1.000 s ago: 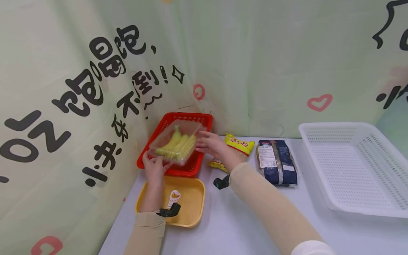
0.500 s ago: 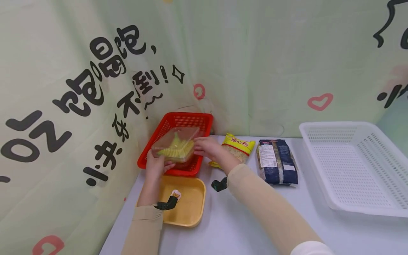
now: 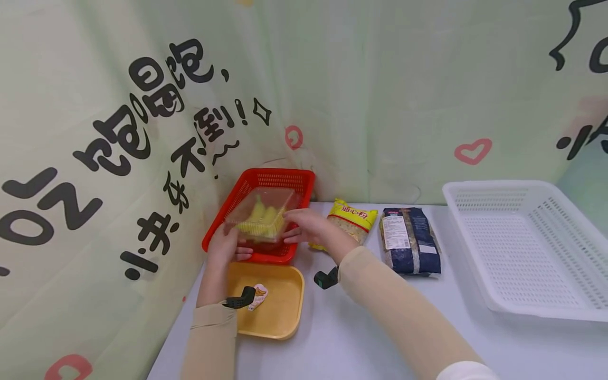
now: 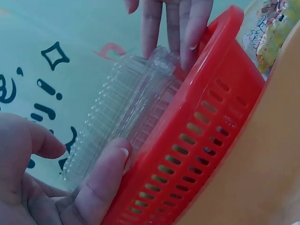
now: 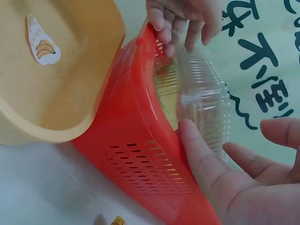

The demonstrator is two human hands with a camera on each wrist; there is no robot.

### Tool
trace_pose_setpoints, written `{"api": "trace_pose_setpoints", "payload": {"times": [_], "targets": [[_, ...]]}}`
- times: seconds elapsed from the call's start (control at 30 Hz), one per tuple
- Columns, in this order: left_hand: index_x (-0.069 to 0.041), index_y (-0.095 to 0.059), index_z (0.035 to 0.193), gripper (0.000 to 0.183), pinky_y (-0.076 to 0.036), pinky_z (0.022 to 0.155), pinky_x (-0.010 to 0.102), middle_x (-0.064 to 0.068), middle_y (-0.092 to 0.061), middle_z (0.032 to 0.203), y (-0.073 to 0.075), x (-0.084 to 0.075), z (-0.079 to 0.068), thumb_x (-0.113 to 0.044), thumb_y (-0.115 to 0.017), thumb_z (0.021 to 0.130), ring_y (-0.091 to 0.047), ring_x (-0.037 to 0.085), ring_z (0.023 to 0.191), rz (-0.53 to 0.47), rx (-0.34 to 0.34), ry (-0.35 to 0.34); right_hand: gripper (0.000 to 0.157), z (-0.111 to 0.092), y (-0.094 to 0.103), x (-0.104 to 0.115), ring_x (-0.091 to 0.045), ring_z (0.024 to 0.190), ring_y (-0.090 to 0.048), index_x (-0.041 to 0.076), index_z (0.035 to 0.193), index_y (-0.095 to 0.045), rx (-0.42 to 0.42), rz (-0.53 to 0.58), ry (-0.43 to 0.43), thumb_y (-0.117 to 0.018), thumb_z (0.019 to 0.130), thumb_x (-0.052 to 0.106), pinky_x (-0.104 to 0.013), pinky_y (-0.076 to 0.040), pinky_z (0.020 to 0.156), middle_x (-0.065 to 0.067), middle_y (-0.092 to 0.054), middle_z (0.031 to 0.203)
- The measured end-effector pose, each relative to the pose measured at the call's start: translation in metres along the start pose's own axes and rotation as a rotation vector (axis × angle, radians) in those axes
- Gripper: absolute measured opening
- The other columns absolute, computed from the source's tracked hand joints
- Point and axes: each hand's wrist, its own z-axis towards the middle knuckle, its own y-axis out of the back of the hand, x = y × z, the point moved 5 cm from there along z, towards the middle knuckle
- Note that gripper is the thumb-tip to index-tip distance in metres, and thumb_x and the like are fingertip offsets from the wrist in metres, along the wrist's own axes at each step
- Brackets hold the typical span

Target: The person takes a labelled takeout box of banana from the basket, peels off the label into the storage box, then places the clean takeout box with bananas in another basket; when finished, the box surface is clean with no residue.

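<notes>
A clear plastic clamshell box (image 3: 266,211) with yellow bananas inside sits within the red basket (image 3: 304,182), its ribbed lid edge above the rim in both wrist views. My left hand (image 3: 225,245) holds the box's near left corner, its thumb (image 4: 108,173) between lid edge and basket rim. At the right side, my right hand (image 3: 306,227) holds the other end, with one fingertip (image 5: 187,133) against the box just inside the rim. The box's underside is hidden by the basket wall.
A yellow-orange tray (image 3: 277,316) with a banana sticker (image 3: 258,296) stands in front of the red basket. A yellow bag (image 3: 353,216) lies behind my right wrist, beside a dark blue bag (image 3: 410,240). Far right stands a white basket (image 3: 537,253). Printed curtains close off the left and back.
Both hands have brought the tilted box down and levelled it into the red basket. Over the last half second it has shifted only slightly, with the right hand a little lower.
</notes>
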Motion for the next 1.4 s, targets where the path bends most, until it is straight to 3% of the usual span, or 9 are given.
{"api": "trace_pose_setpoints", "payload": {"times": [0.37,0.53,0.8,1.0,1.1,1.23,1.4], "targets": [[-0.008,-0.046,0.138,0.051,-0.060,0.065,0.033,0.021,-0.063,0.114,0.007,0.006,0.004,-0.044,-0.042,0.103,-0.072,0.018,0.065,-0.010,0.022,0.016,0.049,-0.006,-0.005,0.002,-0.037,0.122,-0.058,0.009,0.145,-0.043,0.009,0.013,-0.028,-0.054,0.100,0.026,-0.046,-0.050,0.103,-0.016,-0.050,0.143],[-0.007,-0.046,0.137,0.051,-0.060,0.066,0.032,0.022,-0.063,0.116,0.006,0.007,0.006,-0.045,-0.043,0.103,-0.071,0.017,0.064,-0.026,0.020,0.030,0.047,-0.009,-0.006,0.003,-0.038,0.126,-0.056,0.009,0.143,-0.042,0.005,0.009,-0.046,-0.054,0.100,0.026,-0.045,-0.050,0.104,-0.017,-0.051,0.143],[-0.007,-0.049,0.134,0.056,-0.060,0.066,0.031,0.013,-0.066,0.102,0.004,0.007,0.007,-0.051,-0.048,0.099,-0.072,0.018,0.066,-0.038,0.024,0.042,0.052,-0.009,-0.007,0.003,-0.042,0.133,-0.049,0.001,0.146,-0.038,0.048,0.034,-0.045,-0.052,0.101,0.024,-0.049,-0.042,0.111,-0.027,-0.044,0.146],[-0.007,-0.047,0.137,0.055,-0.060,0.066,0.030,0.017,-0.064,0.112,0.004,0.009,0.009,-0.048,-0.047,0.100,-0.072,0.017,0.065,-0.060,0.012,0.052,0.054,-0.011,-0.005,-0.001,-0.041,0.135,-0.047,-0.001,0.147,-0.037,0.064,0.048,-0.025,-0.051,0.101,0.024,-0.048,-0.039,0.113,-0.027,-0.042,0.149],[-0.006,-0.047,0.137,0.053,-0.060,0.064,0.030,0.021,-0.062,0.118,0.004,0.009,0.010,-0.045,-0.047,0.101,-0.071,0.016,0.063,-0.061,0.017,0.042,0.051,-0.017,0.001,-0.003,-0.038,0.132,-0.051,0.000,0.146,-0.041,0.037,-0.035,0.022,-0.050,0.102,0.024,-0.045,-0.043,0.111,-0.024,-0.046,0.147],[-0.007,-0.045,0.141,0.052,-0.059,0.061,0.027,0.019,-0.060,0.121,0.008,0.009,0.008,-0.041,-0.045,0.102,-0.066,0.015,0.058,-0.006,0.006,0.000,0.042,-0.034,0.017,-0.007,-0.031,0.120,-0.062,0.012,0.138,-0.055,-0.034,-0.304,0.091,-0.053,0.100,0.028,-0.042,-0.052,0.101,-0.015,-0.058,0.138],[-0.012,-0.040,0.149,0.053,-0.057,0.061,0.026,0.019,-0.058,0.122,0.009,0.001,-0.003,-0.037,-0.045,0.103,-0.064,0.017,0.064,0.190,-0.046,-0.161,0.034,-0.064,0.047,-0.012,-0.023,0.122,-0.058,0.023,0.130,-0.063,-0.122,-0.700,0.230,-0.055,0.099,0.033,-0.043,-0.051,0.102,-0.003,-0.062,0.132]]}}
